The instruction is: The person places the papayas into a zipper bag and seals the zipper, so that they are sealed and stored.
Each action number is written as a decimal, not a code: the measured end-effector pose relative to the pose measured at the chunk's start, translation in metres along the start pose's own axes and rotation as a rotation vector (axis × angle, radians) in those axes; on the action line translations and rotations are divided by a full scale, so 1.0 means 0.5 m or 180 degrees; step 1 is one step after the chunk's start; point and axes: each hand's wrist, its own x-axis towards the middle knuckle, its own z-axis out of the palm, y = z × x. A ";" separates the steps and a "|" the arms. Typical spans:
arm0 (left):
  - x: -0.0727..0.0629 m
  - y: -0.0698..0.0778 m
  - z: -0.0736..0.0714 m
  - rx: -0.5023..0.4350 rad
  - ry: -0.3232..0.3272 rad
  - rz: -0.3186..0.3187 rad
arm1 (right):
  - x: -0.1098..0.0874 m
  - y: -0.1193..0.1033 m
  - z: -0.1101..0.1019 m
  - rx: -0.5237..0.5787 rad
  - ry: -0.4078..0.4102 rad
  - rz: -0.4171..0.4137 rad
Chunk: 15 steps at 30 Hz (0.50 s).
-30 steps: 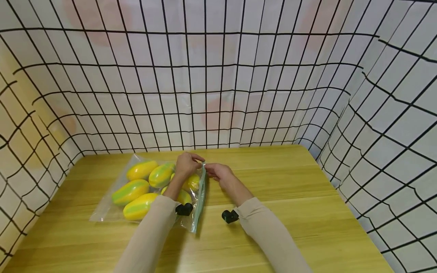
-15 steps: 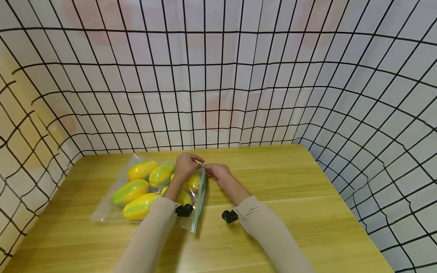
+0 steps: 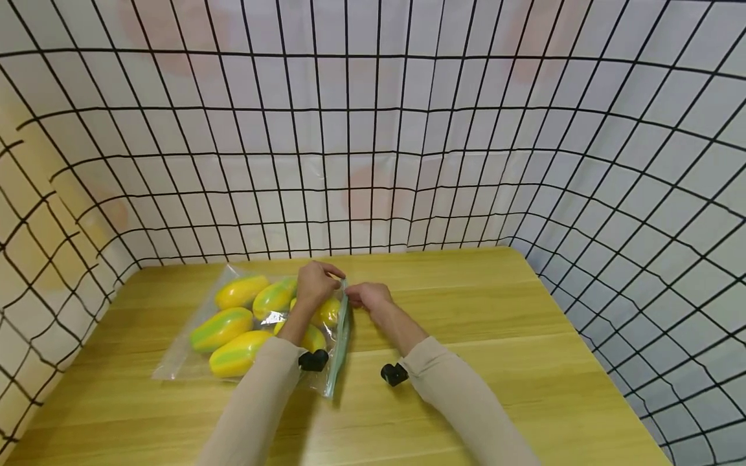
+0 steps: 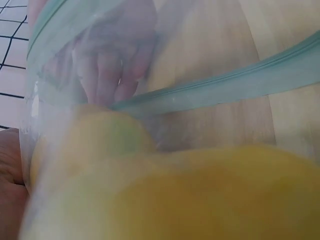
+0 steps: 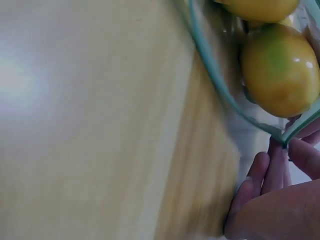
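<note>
A clear zip bag (image 3: 180, 359) lies on its side on the table, its green-edged mouth facing right. Several yellow-green papayas (image 3: 233, 353) are inside. My left hand (image 3: 315, 285) reaches over the bag and holds the far corner of its mouth. Just right of it, my right hand (image 3: 374, 298) pinches that same corner. In the right wrist view, thumb and fingers of the right hand (image 5: 275, 200) meet at the corner, where the two zip strips (image 5: 215, 75) spread apart. Through the plastic in the left wrist view, fingers (image 4: 107, 75) show behind a papaya (image 4: 120, 132).
The wooden table (image 3: 466, 362) extends to the right of the bag and towards me. A black wire grid (image 3: 373, 155) with pale sheeting behind it encloses the back and both sides. A small black device (image 3: 394, 373) sits at the right cuff, another at the left.
My right fingertips have shifted slightly towards me along the bag's mouth. The left hand and the papayas have hardly moved; the view has shifted a little.
</note>
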 end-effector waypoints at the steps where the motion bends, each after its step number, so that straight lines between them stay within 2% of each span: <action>1: 0.000 0.000 -0.001 0.0011 0.0010 0.0021 | -0.002 0.001 0.000 -0.0010 -0.0023 -0.0016; 11: -0.009 0.005 -0.005 0.0056 0.0086 0.0067 | -0.026 0.012 -0.009 -0.0179 -0.0276 -0.0025; 15: -0.008 0.006 -0.005 -0.0006 0.0058 0.0056 | -0.034 0.013 -0.010 -0.0176 -0.0307 -0.0049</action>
